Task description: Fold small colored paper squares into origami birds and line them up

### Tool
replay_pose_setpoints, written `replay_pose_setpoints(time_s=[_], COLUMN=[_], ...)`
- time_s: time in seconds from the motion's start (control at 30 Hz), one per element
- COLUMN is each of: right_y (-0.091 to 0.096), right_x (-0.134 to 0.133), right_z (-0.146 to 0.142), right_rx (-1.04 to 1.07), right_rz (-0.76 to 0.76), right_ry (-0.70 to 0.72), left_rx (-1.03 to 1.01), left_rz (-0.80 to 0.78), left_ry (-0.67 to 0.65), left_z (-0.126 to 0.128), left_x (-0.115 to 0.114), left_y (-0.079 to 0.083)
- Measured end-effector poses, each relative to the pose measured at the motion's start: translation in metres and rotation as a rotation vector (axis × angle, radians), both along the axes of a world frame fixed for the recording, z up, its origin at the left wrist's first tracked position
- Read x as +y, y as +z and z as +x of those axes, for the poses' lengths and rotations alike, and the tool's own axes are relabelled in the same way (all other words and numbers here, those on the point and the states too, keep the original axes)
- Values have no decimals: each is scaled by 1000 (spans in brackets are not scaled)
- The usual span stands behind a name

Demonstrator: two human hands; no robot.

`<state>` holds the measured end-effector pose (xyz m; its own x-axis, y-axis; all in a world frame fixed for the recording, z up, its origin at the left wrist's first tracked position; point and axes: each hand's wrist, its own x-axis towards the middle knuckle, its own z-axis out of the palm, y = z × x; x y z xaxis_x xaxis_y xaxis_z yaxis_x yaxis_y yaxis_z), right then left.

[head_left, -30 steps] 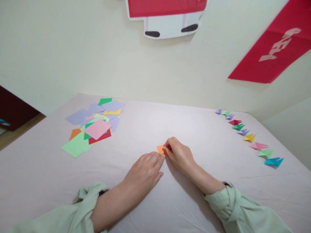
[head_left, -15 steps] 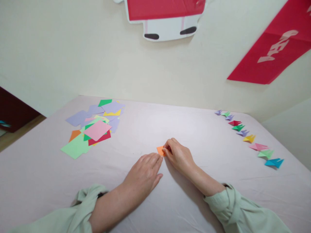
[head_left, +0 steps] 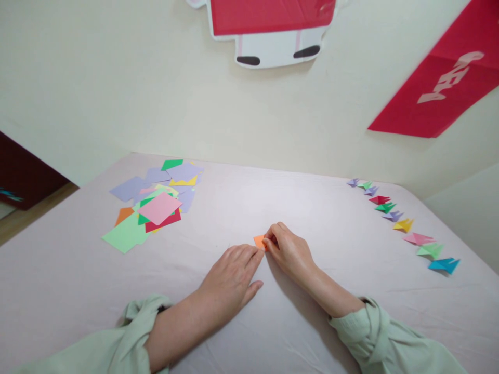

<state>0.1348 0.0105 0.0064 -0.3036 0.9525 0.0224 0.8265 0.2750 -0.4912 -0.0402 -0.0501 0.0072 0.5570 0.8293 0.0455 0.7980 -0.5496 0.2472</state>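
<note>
A small piece of orange paper (head_left: 259, 241) lies on the cloth-covered table in front of me. Its right part is hidden under the fingers of my right hand (head_left: 290, 252), which are curled and pinched on it. My left hand (head_left: 231, 274) lies flat, palm down, fingers stretched out, with the fingertips touching the paper's near edge. The left thumb is spread away from the other fingers and rests on the cloth.
A loose pile of coloured paper sheets (head_left: 159, 208) lies at the left. Along the right side runs a row of several small folded paper figures, from a lilac one (head_left: 353, 183) to a blue one (head_left: 444, 265). A wall (head_left: 249, 119) rises behind the table (head_left: 218, 202).
The view has shifted slightly, so the surroundings sit a little farther right. Both hands stay at the orange paper in nearly the same pose.
</note>
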Motion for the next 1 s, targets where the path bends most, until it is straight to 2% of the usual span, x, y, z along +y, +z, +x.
replay_pose_setpoints(time_s=[0.13, 0.27, 0.4, 0.63, 0.87, 1.0], right_y=[-3, -5, -4, -2, -1, 0], right_x=[0, 0, -2, -2, -2, -20], right_z=[-1, -1, -2, -4, 13, 17], right_rx=[-13, -29, -51, -101, 118, 29], right_rz=[12, 36, 47, 51, 133, 160], right_ry=[-4, 2, 0, -23, -18, 136], left_rx=[26, 74, 107, 108, 94, 101], left_rz=[-5, 55, 116, 134, 134, 122], left_ry=[13, 16, 8, 8, 11, 9], left_z=[3, 5, 5, 5, 5, 6], left_x=[1, -1, -3, -3, -4, -4], left_y=[-3, -7, -10, -11, -9, -8])
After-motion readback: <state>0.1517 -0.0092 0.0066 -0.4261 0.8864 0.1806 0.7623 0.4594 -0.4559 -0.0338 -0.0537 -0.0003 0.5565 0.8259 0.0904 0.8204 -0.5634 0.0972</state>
